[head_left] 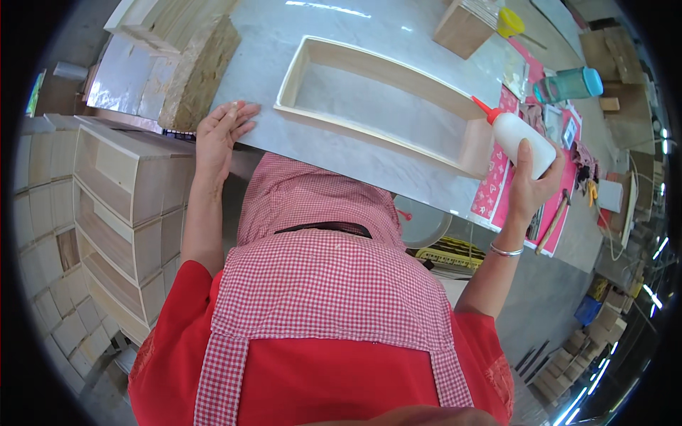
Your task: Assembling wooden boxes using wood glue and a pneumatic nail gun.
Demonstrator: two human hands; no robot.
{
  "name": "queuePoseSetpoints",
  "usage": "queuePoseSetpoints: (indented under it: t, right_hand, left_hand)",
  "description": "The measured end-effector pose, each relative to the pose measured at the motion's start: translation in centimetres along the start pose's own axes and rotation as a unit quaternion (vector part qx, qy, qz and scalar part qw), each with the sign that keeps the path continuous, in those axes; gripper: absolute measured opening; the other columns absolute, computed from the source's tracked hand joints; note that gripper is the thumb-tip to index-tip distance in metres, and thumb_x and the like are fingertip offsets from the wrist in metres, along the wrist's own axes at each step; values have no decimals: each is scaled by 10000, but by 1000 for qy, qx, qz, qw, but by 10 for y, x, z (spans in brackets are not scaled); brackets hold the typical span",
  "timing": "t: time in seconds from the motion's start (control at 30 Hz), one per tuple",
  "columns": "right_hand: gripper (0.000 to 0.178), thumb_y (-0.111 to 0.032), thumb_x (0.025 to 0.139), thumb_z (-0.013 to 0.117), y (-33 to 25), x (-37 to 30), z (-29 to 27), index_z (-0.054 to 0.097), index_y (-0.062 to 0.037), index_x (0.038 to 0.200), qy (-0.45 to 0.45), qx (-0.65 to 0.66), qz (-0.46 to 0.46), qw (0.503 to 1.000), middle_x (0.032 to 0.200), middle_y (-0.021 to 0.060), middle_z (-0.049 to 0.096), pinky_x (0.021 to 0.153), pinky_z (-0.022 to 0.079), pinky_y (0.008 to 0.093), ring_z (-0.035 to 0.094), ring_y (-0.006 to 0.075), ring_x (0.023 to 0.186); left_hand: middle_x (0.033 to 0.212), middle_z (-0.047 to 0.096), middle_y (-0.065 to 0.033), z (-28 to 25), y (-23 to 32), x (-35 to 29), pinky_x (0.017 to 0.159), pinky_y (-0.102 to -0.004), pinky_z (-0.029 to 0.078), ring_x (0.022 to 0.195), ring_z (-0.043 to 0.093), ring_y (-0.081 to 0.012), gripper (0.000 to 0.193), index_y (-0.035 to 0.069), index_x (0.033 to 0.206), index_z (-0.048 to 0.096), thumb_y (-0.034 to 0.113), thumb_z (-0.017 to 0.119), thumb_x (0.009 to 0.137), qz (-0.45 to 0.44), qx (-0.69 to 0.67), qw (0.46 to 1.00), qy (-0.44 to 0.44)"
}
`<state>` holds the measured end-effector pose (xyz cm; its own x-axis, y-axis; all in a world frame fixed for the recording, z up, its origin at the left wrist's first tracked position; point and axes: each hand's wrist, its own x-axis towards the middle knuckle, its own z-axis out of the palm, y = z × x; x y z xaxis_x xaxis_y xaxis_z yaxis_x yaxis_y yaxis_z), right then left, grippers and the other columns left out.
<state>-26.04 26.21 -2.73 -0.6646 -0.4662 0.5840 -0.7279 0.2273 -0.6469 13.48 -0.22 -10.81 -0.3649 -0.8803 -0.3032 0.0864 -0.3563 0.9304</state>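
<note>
A long rectangular frame of pale wood [355,126] lies on the grey marbled tabletop [263,142]; the tabletop shows through inside it. My right hand [536,186] is wrapped round a white squeeze bottle [522,144] with a red pointed nozzle. The bottle is tilted, its nozzle pointing up and left over the frame's right end. From this view I cannot tell whether the tip touches the wood. At the table's left front edge is my left hand [226,129], holding nothing, its fingers loosely bent and apart, a little left of the frame's near corner.
Stacked pale wooden boxes [106,206] stand at the left. A rough board block [202,74] borders the table's left side. At the far right are a wooden block [465,32], a yellow cup [509,23], a teal bottle [568,85] and a hammer [554,224] on a pink patterned sheet.
</note>
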Motion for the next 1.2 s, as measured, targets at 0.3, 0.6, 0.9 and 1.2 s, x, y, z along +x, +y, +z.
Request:
queuePoseSetpoints:
  t: [0.3, 0.6, 0.9, 1.2]
  right_hand:
    - [378, -224, 848, 760, 25, -5, -29, 546, -18, 1081, 32, -29, 19, 999, 936, 63, 609, 542, 476, 209, 572, 94, 709]
    - [374, -223, 840, 765, 23, -10, -38, 557, -26, 1080, 36, -32, 29, 998, 895, 49, 610, 522, 466, 205, 562, 87, 676]
    - [385, -216, 839, 759, 10, -36, -61, 555, -25, 1103, 25, -45, 59, 997, 922, 47, 607, 513, 450, 203, 564, 88, 692]
    - [398, -209, 835, 750, -4, -66, -91, 550, -23, 1125, 7, -81, 30, 996, 974, 65, 596, 586, 469, 232, 574, 118, 770]
  left_hand:
    - [1114, 657, -214, -1, 2, 0, 879, -313, 543, 1077, 644, -267, 236, -64, 1136, 558, 106, 490, 987, -4, -9, 1000, 2]
    - [1074, 669, -217, -2, 1, 3, 867, -318, 549, 1070, 651, -281, 174, -40, 1069, 569, 63, 463, 978, 8, -44, 999, 22]
    - [1033, 683, -195, -6, -9, 6, 824, -297, 562, 1028, 670, -275, 148, -15, 975, 602, 130, 576, 962, 26, -16, 999, 29]
    - [916, 695, -157, -7, -6, 11, 762, -283, 559, 981, 684, -266, 209, 27, 869, 606, 208, 583, 972, 6, -27, 999, 31]
